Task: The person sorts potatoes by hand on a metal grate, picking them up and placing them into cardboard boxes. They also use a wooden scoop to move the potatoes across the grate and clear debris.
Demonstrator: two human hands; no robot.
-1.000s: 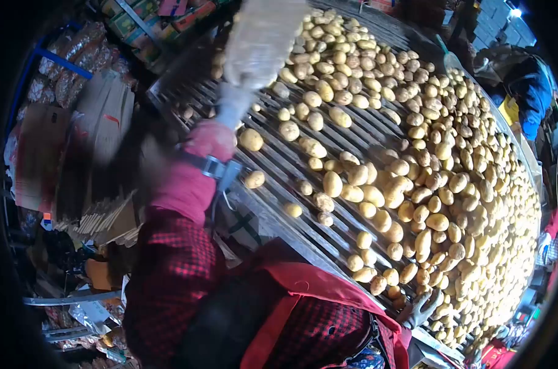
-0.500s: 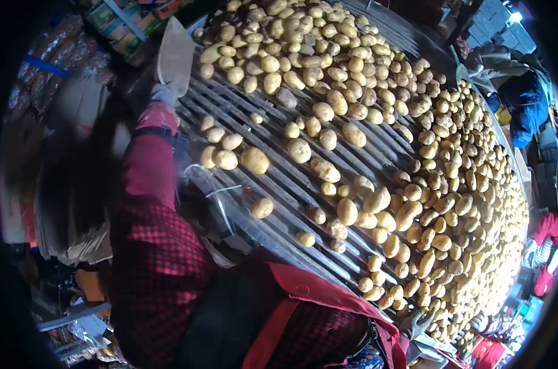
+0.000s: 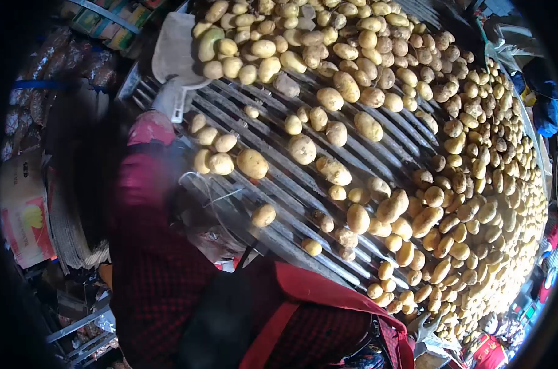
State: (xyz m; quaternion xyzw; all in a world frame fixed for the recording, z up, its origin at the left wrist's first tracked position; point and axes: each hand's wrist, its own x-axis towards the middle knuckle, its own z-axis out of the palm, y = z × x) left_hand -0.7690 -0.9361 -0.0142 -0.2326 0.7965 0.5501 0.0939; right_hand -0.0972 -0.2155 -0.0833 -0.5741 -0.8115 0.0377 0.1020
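At the upper left, my left hand (image 3: 171, 98), in a light glove, is wrapped round the handle of a pale scoop (image 3: 179, 48). The scoop's edge lies beside the heap of potatoes (image 3: 263, 48) on the slatted metal surface (image 3: 279, 178). Several loose potatoes (image 3: 252, 163) lie on the slats below the scoop. My right hand (image 3: 421, 326), gloved, is at the bottom right beside the potatoes near the edge of the surface. Its fingers are partly hidden, and what it holds, if anything, cannot be made out.
A large mass of potatoes (image 3: 475, 234) covers the right side. Flattened cardboard and a printed box (image 3: 27, 215) stand at the left, near filled net bags (image 3: 51, 55). Another person in blue (image 3: 548, 114) is at the right edge, and a red sleeve (image 3: 489, 352) shows at the bottom right.
The scoop has turned and now shows its broad face, with my left hand slightly lower. The view has shifted a little, so the potatoes appear larger. My right hand has barely moved.
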